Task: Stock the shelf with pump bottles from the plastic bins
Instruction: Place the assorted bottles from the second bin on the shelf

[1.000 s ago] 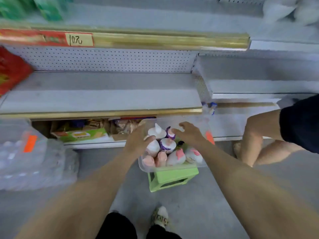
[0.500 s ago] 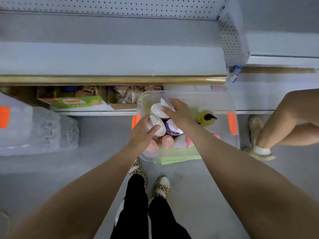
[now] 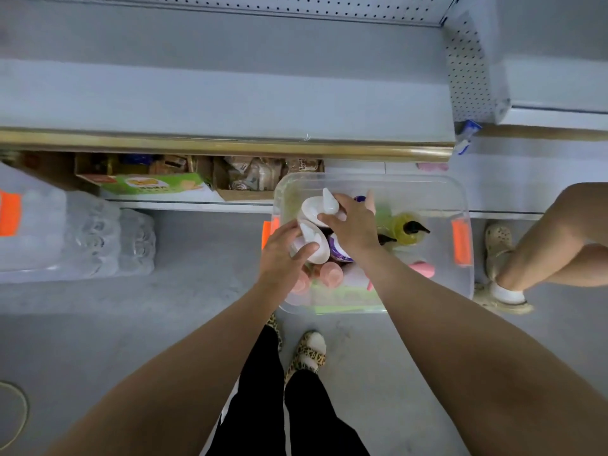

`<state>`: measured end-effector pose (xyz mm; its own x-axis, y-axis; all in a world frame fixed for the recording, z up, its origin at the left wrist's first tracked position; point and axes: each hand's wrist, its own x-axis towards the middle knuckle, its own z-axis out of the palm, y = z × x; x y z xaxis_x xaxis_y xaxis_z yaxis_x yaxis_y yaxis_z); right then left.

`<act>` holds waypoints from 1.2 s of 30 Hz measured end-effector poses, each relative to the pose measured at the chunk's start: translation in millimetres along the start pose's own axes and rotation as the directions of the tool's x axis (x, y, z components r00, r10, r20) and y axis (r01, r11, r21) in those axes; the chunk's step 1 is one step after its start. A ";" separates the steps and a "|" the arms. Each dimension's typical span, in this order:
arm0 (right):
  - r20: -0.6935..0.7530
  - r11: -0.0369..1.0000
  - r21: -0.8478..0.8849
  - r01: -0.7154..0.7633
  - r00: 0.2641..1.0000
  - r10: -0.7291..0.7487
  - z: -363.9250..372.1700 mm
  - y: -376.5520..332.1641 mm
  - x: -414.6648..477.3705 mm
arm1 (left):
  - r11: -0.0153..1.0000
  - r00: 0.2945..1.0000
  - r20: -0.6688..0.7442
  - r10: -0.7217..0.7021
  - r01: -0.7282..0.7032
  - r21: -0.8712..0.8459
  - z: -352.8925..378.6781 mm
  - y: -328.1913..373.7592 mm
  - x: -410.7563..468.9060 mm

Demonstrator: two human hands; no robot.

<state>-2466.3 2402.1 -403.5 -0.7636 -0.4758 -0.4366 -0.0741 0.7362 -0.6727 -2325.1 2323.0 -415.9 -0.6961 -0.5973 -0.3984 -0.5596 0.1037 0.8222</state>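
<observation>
Clear plastic bin [image 3: 437, 189] sat before me. My left hand [image 3: 283, 258] gripped one white pump bottle [image 3: 314, 245]; my right hand [image 3: 353, 225] gripped a second bottle [image 3: 316, 205] behind it

**Shop aisle, by the look of it**

I see retail shelving [image 3: 230, 103] with a pegboard back [image 3: 263, 4] and gold edge rail [image 3: 230, 148], boxed goods [image 3: 154, 184] underneath, shrink-wrapped water packs [image 3: 98, 238] on the floor [image 3: 197, 291] at left, and an orange-tagged bin [image 3: 460, 205] of pump bottles [image 3: 406, 225].
</observation>
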 end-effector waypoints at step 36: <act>-0.251 0.819 0.398 0.413 0.908 -0.335 -169.1 -65.4 -41.0 | 1.000 0.916 0.400 0.021 -0.023 0.000 -9.1 13.1 59.7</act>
<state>-2538.6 2454.9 -240.6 -0.8296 -0.5579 -0.0207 -0.1207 0.2154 -0.9690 -2370.0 2281.5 -425.2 -0.8294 -0.2267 -0.5105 -0.5436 0.1169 0.8312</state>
